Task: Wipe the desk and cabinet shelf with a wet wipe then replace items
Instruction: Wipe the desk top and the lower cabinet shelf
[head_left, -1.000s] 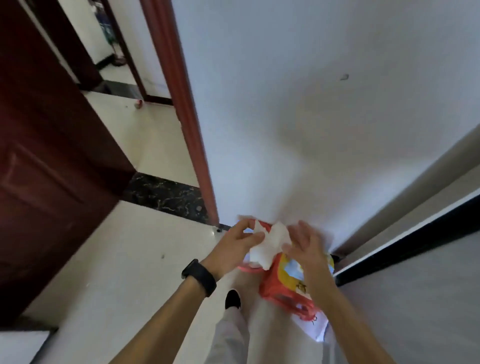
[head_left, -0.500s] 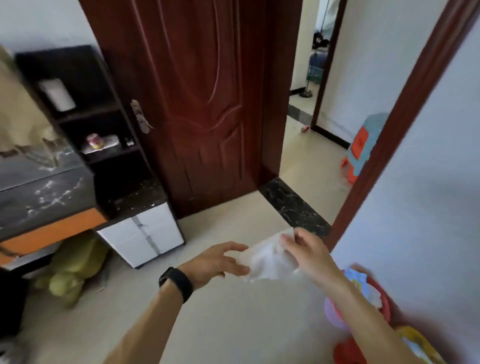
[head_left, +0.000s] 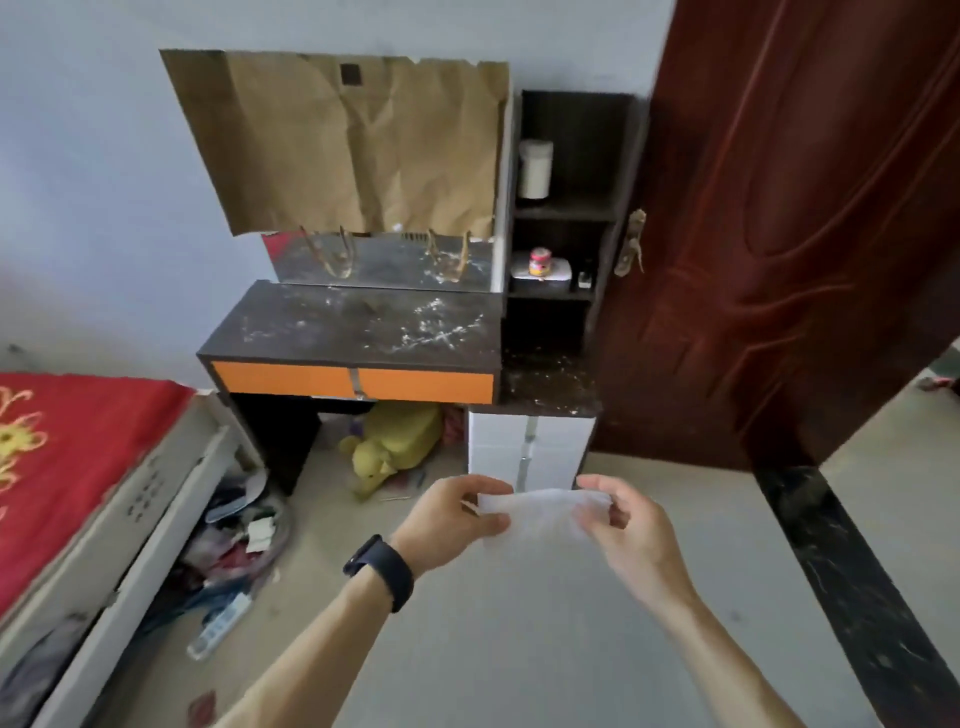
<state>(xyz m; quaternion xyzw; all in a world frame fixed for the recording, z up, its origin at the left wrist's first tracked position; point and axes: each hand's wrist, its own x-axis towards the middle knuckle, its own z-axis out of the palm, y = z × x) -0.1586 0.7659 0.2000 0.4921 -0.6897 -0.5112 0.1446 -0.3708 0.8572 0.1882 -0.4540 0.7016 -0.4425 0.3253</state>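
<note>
A white wet wipe (head_left: 537, 517) is stretched flat between my two hands above the floor. My left hand (head_left: 447, 522) pinches its left edge and my right hand (head_left: 631, 535) pinches its right edge. Ahead stands the dark desk (head_left: 358, 327), its top smeared with white dust, with orange drawer fronts. To its right is the dark cabinet shelf (head_left: 563, 213): a white jar (head_left: 535, 169) sits on the upper shelf, a small red-lidded pot (head_left: 540, 261) on a white pack on the middle one. The low dusty ledge (head_left: 548, 387) lies over white drawers.
Brown paper (head_left: 353, 140) covers the mirror above the desk. A yellow plush toy (head_left: 395, 441) lies under the desk. A bed with a red cover (head_left: 67, 457) and an open drawer of clutter (head_left: 228, 545) are at left. A dark red door (head_left: 800, 218) stands open at right.
The view has swung left from the wall and doorway to face the desk and shelf. My hands have pulled the crumpled wipe out flat between them.
</note>
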